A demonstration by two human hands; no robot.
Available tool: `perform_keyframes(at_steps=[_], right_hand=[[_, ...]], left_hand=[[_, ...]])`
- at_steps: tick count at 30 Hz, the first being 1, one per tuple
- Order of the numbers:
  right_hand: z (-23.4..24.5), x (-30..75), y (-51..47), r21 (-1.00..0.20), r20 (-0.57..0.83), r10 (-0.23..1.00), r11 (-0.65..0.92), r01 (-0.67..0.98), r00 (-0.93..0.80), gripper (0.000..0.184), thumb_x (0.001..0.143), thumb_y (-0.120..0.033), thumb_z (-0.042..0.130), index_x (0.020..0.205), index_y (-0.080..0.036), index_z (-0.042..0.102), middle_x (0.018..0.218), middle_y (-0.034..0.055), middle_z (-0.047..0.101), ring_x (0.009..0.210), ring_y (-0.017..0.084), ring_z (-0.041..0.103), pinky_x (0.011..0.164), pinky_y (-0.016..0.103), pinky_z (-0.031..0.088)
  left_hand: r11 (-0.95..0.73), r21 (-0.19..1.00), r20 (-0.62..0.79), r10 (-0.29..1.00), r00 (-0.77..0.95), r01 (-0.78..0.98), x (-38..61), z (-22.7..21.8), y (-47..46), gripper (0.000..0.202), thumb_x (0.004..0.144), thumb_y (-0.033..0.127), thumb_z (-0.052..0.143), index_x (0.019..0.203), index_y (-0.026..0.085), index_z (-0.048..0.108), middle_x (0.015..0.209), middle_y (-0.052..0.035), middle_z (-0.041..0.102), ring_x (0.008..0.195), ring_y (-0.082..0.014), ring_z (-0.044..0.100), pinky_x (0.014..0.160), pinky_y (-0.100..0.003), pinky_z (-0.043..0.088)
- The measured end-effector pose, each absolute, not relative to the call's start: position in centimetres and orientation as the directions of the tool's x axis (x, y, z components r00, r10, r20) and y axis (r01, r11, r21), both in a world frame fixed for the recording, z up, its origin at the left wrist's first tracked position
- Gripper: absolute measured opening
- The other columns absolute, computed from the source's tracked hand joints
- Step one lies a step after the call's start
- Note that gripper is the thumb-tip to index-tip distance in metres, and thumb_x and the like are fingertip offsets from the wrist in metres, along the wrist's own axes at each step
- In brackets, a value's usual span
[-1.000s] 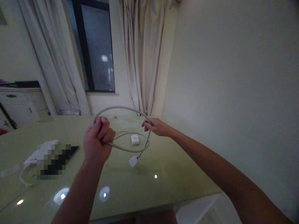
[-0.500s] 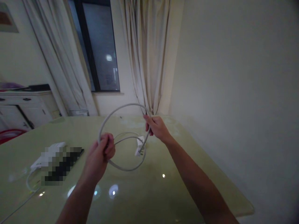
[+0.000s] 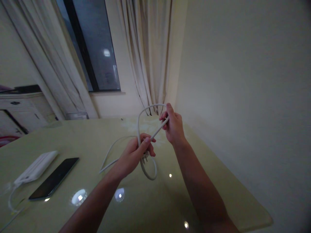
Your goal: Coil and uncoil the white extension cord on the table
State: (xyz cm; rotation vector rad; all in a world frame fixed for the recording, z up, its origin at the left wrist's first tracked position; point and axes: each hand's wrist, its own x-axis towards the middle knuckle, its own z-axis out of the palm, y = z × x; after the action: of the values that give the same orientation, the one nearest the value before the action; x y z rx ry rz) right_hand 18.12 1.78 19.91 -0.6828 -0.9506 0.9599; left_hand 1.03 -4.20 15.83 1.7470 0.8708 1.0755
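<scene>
Mid-frame, above the pale green table (image 3: 80, 136), a white cable (image 3: 138, 126) is held in loops. The left hand (image 3: 134, 152) has its fingers curled tight around the gathered strands, with one loop hanging below the hand. The right hand (image 3: 173, 127), just up and right, pinches the cable's upper arc between its fingers. At lower left lie a dark phone (image 3: 53, 178) and a white power strip (image 3: 36, 166).

dim indoor light | lamp glare on table (image 3: 218, 194) (glossy) | corners vignetted, edges warped

White cable (image 3: 139, 124) looped upright above the green table (image 3: 60, 136).
</scene>
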Motion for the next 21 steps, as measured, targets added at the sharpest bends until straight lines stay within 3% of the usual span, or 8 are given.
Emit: perform_keyframes(at_steps=[3,8,11,14,18,21], right_hand=[[19.9,18.6,2.1,-0.822,0.4,0.885,0.461,-0.333,0.239,0.06,0.082,-0.074,0.065,0.059,-0.019,0.054,0.054,-0.0007,0.057,0.041,0.006,0.043,0.038,0.021,0.031],[19.8,18.7,1.9,-0.851,0.469,0.88,0.473,-0.228,0.074,0.055,0.083,-0.071,0.067,0.07,-0.018,0.061,0.058,-0.0028,0.055,0.045,0.006,0.043,0.041,0.021,0.031],[19.6,18.3,1.6,-0.867,0.482,0.876,0.475,-0.15,-0.016,0.049,0.082,-0.065,0.073,0.074,-0.019,0.059,0.054,-0.0066,0.048,0.044,0.006,0.037,0.041,0.02,0.029],[19.3,18.0,1.5,-0.87,0.492,0.867,0.487,-0.075,-0.082,0.05,0.085,-0.068,0.069,0.08,-0.019,0.06,0.062,-0.0042,0.055,0.051,0.008,0.048,0.048,0.02,0.041],[19.3,17.8,1.0,-0.913,0.398,0.859,0.404,-0.05,-0.323,0.057,0.093,-0.074,0.05,0.101,-0.02,0.065,0.081,0.0018,0.066,0.063,0.012,0.061,0.06,0.024,0.051],[19.5,18.1,0.5,-0.921,0.332,0.831,0.388,0.036,-0.447,0.057,0.098,-0.071,0.044,0.108,-0.019,0.066,0.081,0.0024,0.068,0.054,0.01,0.055,0.052,0.024,0.044]], left_hand=[[-0.347,0.937,0.315,0.885,0.344,0.035,2.8,17.5,-3.3,0.039,0.099,0.058,0.049,0.096,0.02,0.059,0.064,0.0019,0.063,0.051,-0.0105,0.049,0.05,-0.022,0.038],[-0.452,0.892,0.437,0.861,0.258,-0.004,3.8,19.0,-1.9,0.039,0.1,0.057,0.047,0.103,0.021,0.06,0.066,0.0034,0.056,0.056,-0.0119,0.051,0.057,-0.024,0.046],[-0.569,0.815,0.521,0.803,0.291,0.108,3.7,19.0,-1.6,0.042,0.102,0.056,0.042,0.105,0.021,0.064,0.082,-0.0029,0.064,0.077,-0.0176,0.06,0.077,-0.03,0.053],[-0.665,0.711,0.576,0.738,0.351,0.23,3.2,18.8,-0.9,0.044,0.105,0.052,0.037,0.108,0.02,0.068,0.102,-0.0078,0.07,0.099,-0.022,0.062,0.095,-0.035,0.049],[-0.683,0.604,0.642,0.722,0.257,0.411,2.1,19.0,0.6,0.041,0.104,0.05,0.042,0.108,0.019,0.07,0.104,-0.0083,0.071,0.098,-0.0235,0.064,0.091,-0.035,0.048],[-0.692,0.511,0.685,0.686,0.244,0.511,1.0,19.3,1.2,0.044,0.105,0.047,0.04,0.092,0.018,0.071,0.093,-0.0078,0.07,0.088,-0.0216,0.063,0.08,-0.032,0.046]])
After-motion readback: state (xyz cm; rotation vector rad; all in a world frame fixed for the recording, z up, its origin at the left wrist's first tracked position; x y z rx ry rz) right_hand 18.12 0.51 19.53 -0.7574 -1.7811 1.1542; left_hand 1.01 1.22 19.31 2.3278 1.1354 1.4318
